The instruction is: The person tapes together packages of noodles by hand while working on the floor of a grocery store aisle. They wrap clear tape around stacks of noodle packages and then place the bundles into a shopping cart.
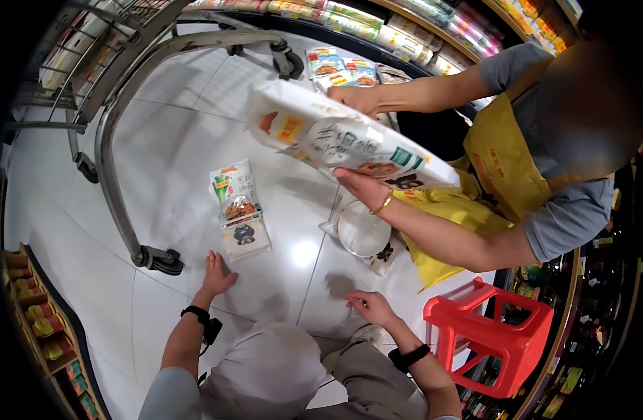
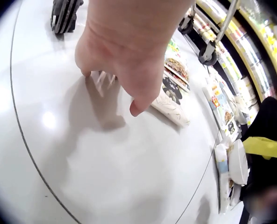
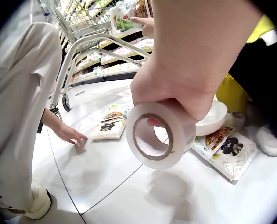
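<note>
My right hand (image 1: 372, 309) grips a wide roll of clear tape (image 3: 150, 135); its cardboard core faces the right wrist camera, with a fingertip showing through the hole. My left hand (image 1: 218, 275) holds nothing, fingers extended low over the floor in the left wrist view (image 2: 124, 60). Just beyond it lie a white food packet (image 1: 232, 189) with a noodle picture and, overlapping it, a packet with a dark cartoon figure (image 1: 246, 238). Opposite me, a person in a yellow apron holds a large white printed bag (image 1: 356, 143) in both hands.
A white bowl (image 1: 363, 227) sits on another packet (image 1: 386, 259) near the apron. A red stool (image 1: 489, 336) stands at right. The shopping cart's metal frame (image 1: 108, 140) and wheels curve along the left. More packets (image 1: 324, 61) lie by the stocked shelves (image 1: 405, 38).
</note>
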Demonstrator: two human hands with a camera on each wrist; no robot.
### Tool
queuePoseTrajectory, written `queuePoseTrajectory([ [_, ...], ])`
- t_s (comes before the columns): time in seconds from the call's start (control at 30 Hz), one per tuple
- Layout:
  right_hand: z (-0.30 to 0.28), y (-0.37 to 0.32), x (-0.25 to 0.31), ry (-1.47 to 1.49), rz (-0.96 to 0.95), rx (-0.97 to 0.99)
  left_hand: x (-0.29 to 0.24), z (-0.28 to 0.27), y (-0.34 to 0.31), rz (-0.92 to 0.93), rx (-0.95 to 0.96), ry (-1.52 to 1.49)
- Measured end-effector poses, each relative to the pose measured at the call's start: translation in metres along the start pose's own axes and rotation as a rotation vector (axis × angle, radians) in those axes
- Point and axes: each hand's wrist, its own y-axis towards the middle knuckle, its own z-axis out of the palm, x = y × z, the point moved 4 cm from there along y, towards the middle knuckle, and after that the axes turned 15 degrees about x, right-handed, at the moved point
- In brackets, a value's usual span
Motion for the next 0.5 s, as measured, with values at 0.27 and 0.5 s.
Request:
queuePoseTrajectory([
  [0.27,0.002,-0.001,-0.003,0.109,-0.007,-0.008,-0.013,-0.028,0.017,-0.05,-0.304,-0.887],
  [0.5,0.011,-0.006,-0.031,0.065,0.032,-0.048,-0.043,-0.082,0.081,-0.12,-0.453,-1.034],
])
